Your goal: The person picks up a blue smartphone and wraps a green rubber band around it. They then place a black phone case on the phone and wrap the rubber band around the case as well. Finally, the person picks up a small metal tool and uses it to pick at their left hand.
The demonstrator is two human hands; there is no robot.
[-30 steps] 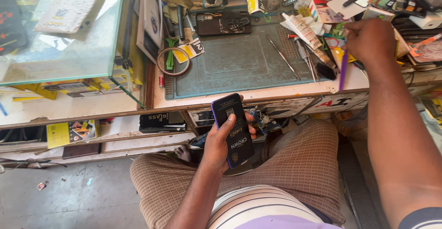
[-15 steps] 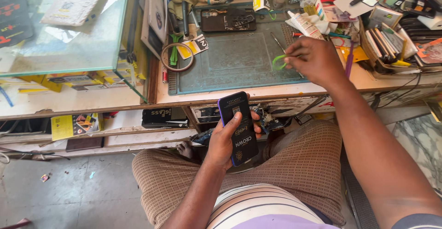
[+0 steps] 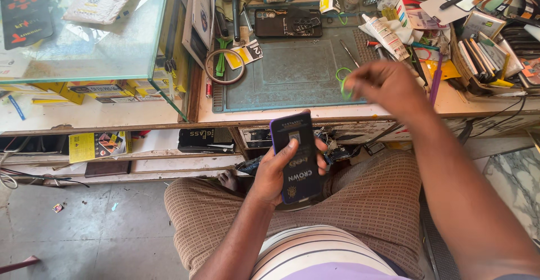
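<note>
My left hand (image 3: 278, 167) grips a dark flat box with a purple edge (image 3: 295, 156) over my lap, just below the workbench edge. My right hand (image 3: 385, 86) hovers above the front of the green work mat (image 3: 292, 72), fingers pinched on green-handled scissors (image 3: 343, 82). Only the green loops of the scissors show past my fingers; the blades are hidden.
A glass display case (image 3: 84, 38) stands at the left. On the bench lie a disassembled phone (image 3: 288, 22), a ring of wire (image 3: 225, 66), tweezers (image 3: 349, 52), a white tube (image 3: 385, 35) and a basket of phones (image 3: 489, 55) at the right. Shelves with packets run under the bench.
My right hand has come from the cluttered right side of the bench toward me over the mat, now holding the green scissors. The left hand keeps the box in place.
</note>
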